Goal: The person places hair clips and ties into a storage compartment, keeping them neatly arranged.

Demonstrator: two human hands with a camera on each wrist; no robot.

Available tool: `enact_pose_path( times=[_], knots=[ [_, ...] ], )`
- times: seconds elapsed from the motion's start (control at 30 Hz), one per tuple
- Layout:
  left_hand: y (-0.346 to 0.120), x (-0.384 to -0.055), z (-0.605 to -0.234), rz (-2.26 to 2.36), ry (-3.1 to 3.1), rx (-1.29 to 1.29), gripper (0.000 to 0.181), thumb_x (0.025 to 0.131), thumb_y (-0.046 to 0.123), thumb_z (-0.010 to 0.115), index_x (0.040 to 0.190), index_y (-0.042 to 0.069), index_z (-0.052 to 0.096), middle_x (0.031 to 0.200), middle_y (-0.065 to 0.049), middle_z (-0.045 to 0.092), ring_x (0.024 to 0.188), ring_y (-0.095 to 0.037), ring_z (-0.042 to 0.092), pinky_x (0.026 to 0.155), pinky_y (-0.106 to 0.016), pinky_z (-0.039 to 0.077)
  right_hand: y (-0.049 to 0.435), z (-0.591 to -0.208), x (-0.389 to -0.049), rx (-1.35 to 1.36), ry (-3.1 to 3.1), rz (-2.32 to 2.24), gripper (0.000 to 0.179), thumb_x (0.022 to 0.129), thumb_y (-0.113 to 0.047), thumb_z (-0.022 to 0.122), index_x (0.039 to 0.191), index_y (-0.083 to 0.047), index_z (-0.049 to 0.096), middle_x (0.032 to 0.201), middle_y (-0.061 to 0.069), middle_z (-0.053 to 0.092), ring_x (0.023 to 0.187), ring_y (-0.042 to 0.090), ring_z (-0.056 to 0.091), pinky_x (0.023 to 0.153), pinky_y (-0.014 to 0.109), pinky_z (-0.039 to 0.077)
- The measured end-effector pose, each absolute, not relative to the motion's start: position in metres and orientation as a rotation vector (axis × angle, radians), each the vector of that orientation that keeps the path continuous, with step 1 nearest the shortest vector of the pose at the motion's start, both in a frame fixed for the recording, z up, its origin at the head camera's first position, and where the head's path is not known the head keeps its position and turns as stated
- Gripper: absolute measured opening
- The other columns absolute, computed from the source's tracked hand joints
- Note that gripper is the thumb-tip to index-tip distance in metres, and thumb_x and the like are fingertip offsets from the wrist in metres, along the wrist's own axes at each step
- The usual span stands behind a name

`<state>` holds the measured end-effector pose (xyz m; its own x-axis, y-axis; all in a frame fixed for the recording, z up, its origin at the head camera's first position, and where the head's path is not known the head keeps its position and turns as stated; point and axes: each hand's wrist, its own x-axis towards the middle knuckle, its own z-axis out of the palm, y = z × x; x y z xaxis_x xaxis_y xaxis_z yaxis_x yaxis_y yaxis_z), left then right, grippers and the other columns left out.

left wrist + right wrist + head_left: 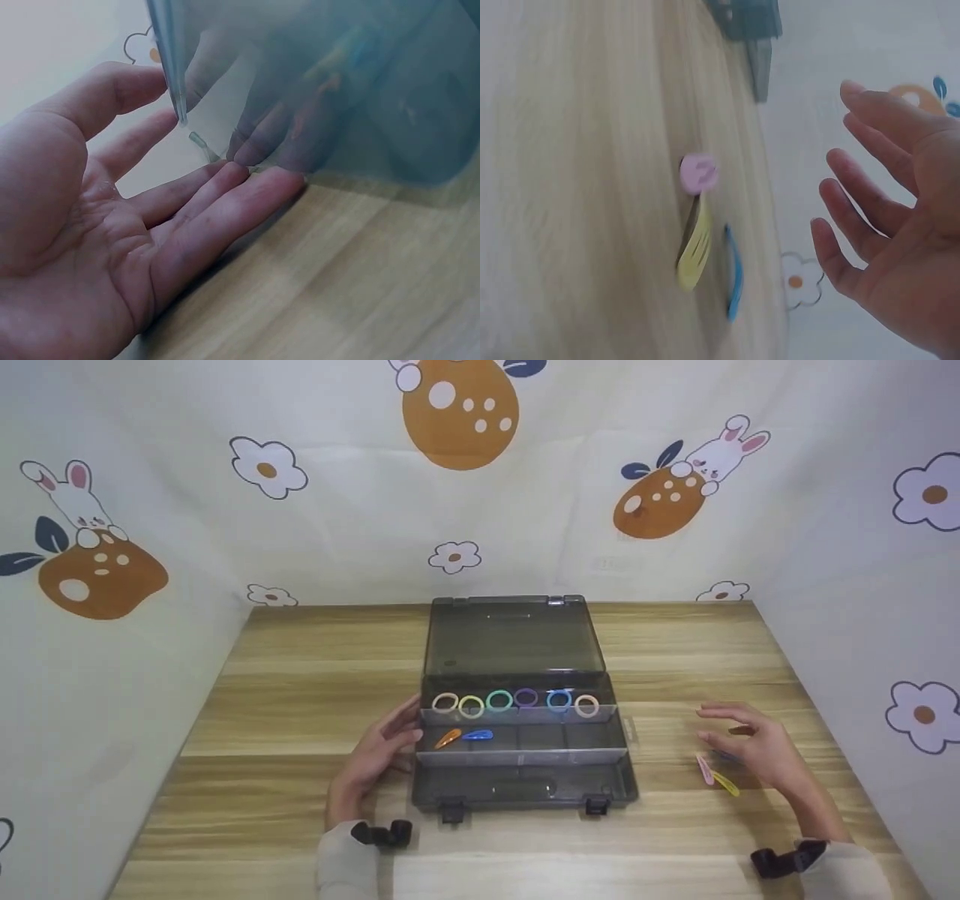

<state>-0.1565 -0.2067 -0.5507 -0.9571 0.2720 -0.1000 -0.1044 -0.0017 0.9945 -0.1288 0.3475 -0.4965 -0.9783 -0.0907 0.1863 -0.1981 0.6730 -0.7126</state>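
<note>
Divided box (525, 801) sits mid-worktop (285, 780), lid (517, 634) folded back toward 12, prob. for access to all rows. L hand (382, 746) is at the box's 9 o'clock wall, fingers fairly straight, touching but not clenched, prob. steadying it. R hand (761, 746) hovers at the box's 3, fingers relaxed & grasping nothing, near the loose clips: pink clip (705, 769), yellow clip (725, 783) at its 4 o'clock, loose blue clip (735, 277), plus an orange-brown piece (741, 730) seen betw. thumb & index, can't tell if touching. Stored stuff looks sorted by type: hair ties (500, 710) along the 12 o'clock row, orange clip (448, 738) & boxed blue clip (478, 735) toward 9 in the mid row. In the way: box's 3 o'clock wall, dividers (517, 758), and R hand partly hiding the loose blue one. Patterned cloth (360, 525) hangs at 12.
</note>
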Motion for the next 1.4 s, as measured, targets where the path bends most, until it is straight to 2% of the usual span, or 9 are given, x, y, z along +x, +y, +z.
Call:
enact_pose_path(
  times=[0.2, 0.3, 0.5, 0.63, 0.77, 1.0, 1.13, 1.23, 1.4],
  knots=[
    [-0.207, -0.156, -0.551, 2.038, 2.026, 0.156, 0.065, 0.096, 0.005, 0.061, 0.156, 0.008, 0.035, 0.157, -0.021, 0.040, 0.145, -0.036, 0.039, 0.103, -0.020, 0.046, 0.369, -0.505, -0.126, 0.130, -2.842, 1.212, 0.036, 0.087, -0.022, 0.079, 0.118, -0.005, 0.073, 0.125, 0.017, 0.068, 0.099, -0.020, 0.053, 0.080, 0.009, 0.051],
    [-0.206, -0.157, -0.551, 2.044, 2.028, 0.163, 0.065, 0.096, 0.004, 0.061, 0.156, 0.007, 0.035, 0.158, -0.021, 0.040, 0.146, -0.036, 0.039, 0.105, -0.021, 0.045, 0.377, -0.508, -0.125, 0.091, -2.924, 1.228, 0.040, 0.087, -0.025, 0.079, 0.120, -0.002, 0.071, 0.126, 0.024, 0.067, 0.097, -0.020, 0.053, 0.081, 0.008, 0.049],
    [-0.206, -0.157, -0.551, 2.029, 2.032, 0.156, 0.065, 0.096, 0.006, 0.061, 0.156, 0.009, 0.035, 0.158, -0.019, 0.040, 0.145, -0.035, 0.040, 0.106, -0.023, 0.044, 0.391, -0.512, -0.124, 0.031, -3.024, 1.236, 0.045, 0.086, -0.030, 0.079, 0.122, -0.004, 0.070, 0.131, 0.023, 0.065, 0.098, -0.022, 0.049, 0.086, 0.005, 0.040],
    [-0.207, -0.157, -0.549, 2.019, 1.998, 0.146, 0.065, 0.098, 0.008, 0.060, 0.157, 0.013, 0.033, 0.160, -0.019, 0.038, 0.140, -0.036, 0.045, 0.091, -0.029, 0.056, 0.396, -0.515, -0.125, 0.042, -3.013, 1.221, 0.044, 0.083, -0.027, 0.082, 0.118, -0.003, 0.071, 0.130, 0.023, 0.064, 0.099, -0.024, 0.044, 0.087, 0.005, 0.037],
    [-0.207, -0.156, -0.548, 2.022, 1.962, 0.130, 0.067, 0.098, 0.009, 0.060, 0.158, 0.014, 0.031, 0.161, -0.020, 0.035, 0.137, -0.038, 0.048, 0.075, -0.036, 0.061, 0.398, -0.518, -0.125, -0.013, -3.021, 1.209, 0.045, 0.081, -0.029, 0.084, 0.115, -0.003, 0.072, 0.128, 0.021, 0.064, 0.098, -0.025, 0.041, 0.088, 0.008, 0.037],
    [-0.207, -0.156, -0.549, 2.005, 2.025, 0.128, 0.066, 0.097, 0.010, 0.063, 0.156, 0.012, 0.034, 0.160, -0.020, 0.037, 0.144, -0.037, 0.040, 0.094, -0.028, 0.054, 0.398, -0.519, -0.125, -0.064, -3.028, 1.249, 0.041, 0.079, -0.028, 0.085, 0.108, -0.001, 0.073, 0.129, 0.020, 0.060, 0.099, -0.017, 0.038, 0.102, 0.043, 0.037],
    [-0.207, -0.156, -0.550, 2.002, 2.072, 0.108, 0.065, 0.095, 0.009, 0.064, 0.155, 0.011, 0.039, 0.158, -0.018, 0.041, 0.144, -0.035, 0.041, 0.104, -0.024, 0.047, 0.396, -0.519, -0.127, -0.014, -3.016, 1.167, 0.030, 0.078, -0.024, 0.086, 0.099, -0.004, 0.077, 0.118, 0.013, 0.063, 0.097, -0.015, 0.041, 0.096, 0.029, 0.038],
    [-0.207, -0.156, -0.551, 2.003, 2.082, 0.103, 0.064, 0.095, 0.008, 0.064, 0.154, 0.010, 0.039, 0.158, -0.018, 0.041, 0.143, -0.035, 0.042, 0.107, -0.028, 0.046, 0.395, -0.519, -0.128, 0.027, -3.010, 1.088, 0.023, 0.078, -0.023, 0.086, 0.094, -0.007, 0.080, 0.110, 0.009, 0.064, 0.093, -0.011, 0.044, 0.086, 0.017, 0.038],
    [-0.208, -0.156, -0.551, 2.001, 2.066, 0.115, 0.066, 0.095, 0.009, 0.065, 0.155, 0.011, 0.038, 0.159, -0.016, 0.040, 0.145, -0.034, 0.040, 0.109, -0.028, 0.045, 0.394, -0.520, -0.129, 0.007, -3.038, 1.028, 0.022, 0.079, -0.023, 0.086, 0.093, -0.007, 0.079, 0.108, 0.010, 0.064, 0.092, -0.002, 0.049, 0.081, 0.017, 0.041]
  ],
)
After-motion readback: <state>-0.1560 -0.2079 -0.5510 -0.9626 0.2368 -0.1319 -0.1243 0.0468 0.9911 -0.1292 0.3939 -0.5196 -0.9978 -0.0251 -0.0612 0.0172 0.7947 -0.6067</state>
